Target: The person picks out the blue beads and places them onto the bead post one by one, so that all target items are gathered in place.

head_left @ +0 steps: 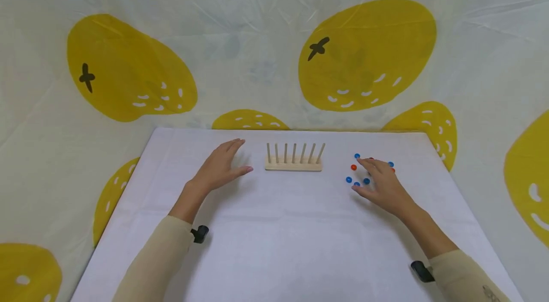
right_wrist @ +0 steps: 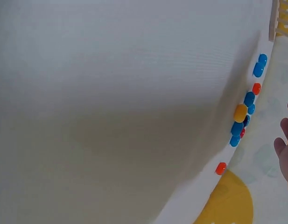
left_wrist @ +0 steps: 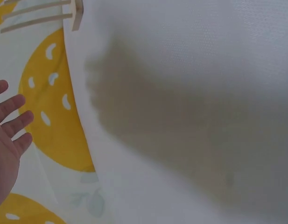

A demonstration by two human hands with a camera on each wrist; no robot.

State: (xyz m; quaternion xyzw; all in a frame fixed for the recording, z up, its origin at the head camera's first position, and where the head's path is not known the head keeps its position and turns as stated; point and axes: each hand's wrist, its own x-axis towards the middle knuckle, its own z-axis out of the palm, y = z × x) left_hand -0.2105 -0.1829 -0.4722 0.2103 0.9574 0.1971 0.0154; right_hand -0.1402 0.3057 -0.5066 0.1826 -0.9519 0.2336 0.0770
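Note:
A wooden rack (head_left: pixel 293 166) with a row of several upright pegs stands toward the back of the white table. To its left hovers my left hand (head_left: pixel 218 167), fingers extended and thumb apart, holding nothing. My right hand (head_left: pixel 385 188) is over the small round beads on the right, thumb and fingers spread, with no bead visibly gripped. Among them are a blue bead (head_left: pixel 349 179), a red bead (head_left: pixel 353 167) and, in the right wrist view, a yellow bead (right_wrist: pixel 240 113). The hand hides part of the group in the head view. Fingers of the left hand (left_wrist: pixel 8 121) show at the left wrist view's edge.
White cloth covers the table (head_left: pixel 283 245). Behind it hangs a pale curtain (head_left: pixel 257 54) printed with large yellow fruit. A black strap piece sits at each wrist, near the beige sleeves (head_left: pixel 156 256).

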